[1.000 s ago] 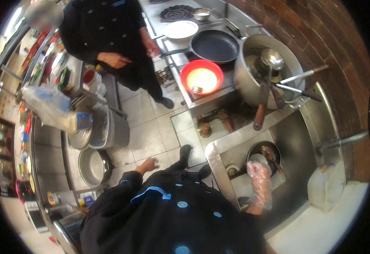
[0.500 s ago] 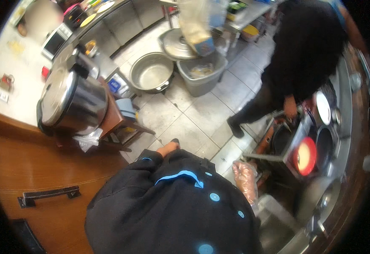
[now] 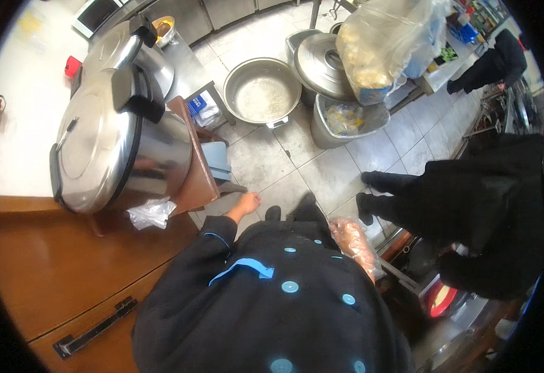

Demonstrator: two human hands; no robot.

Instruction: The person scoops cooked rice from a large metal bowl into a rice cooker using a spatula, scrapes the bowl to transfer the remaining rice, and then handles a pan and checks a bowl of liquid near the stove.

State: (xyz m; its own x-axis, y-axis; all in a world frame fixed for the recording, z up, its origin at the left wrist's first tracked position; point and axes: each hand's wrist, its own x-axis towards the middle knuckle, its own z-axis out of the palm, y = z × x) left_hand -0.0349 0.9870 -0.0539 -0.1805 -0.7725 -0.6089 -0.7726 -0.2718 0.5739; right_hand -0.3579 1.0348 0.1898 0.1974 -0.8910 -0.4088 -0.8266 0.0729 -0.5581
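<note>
My left hand (image 3: 248,203) is bare and hangs in front of my dark jacket with its fingers curled in. Nothing shows in it. Nearest to it is the brown wooden stand (image 3: 192,186) that carries a large steel rice cooker (image 3: 98,143). In a clear plastic glove, my right hand (image 3: 348,239) hangs at my other side, its fingers loosely closed. I see nothing in it. Beyond my feet, a wide empty metal pot (image 3: 262,93) stands by a grey bin (image 3: 340,127) with waste inside.
A person in black (image 3: 489,211) stands close on my right, beside a red bowl (image 3: 438,297). Another person (image 3: 502,59) is farther back. A lidded pot (image 3: 325,65) and a hanging plastic bag (image 3: 378,53) are ahead. A wooden drawer front (image 3: 92,323) is at left.
My view has swung round and forward, so the cookers look larger and the pot and bin sit farther right. The near person now stands lower right, and a second person shows behind.
</note>
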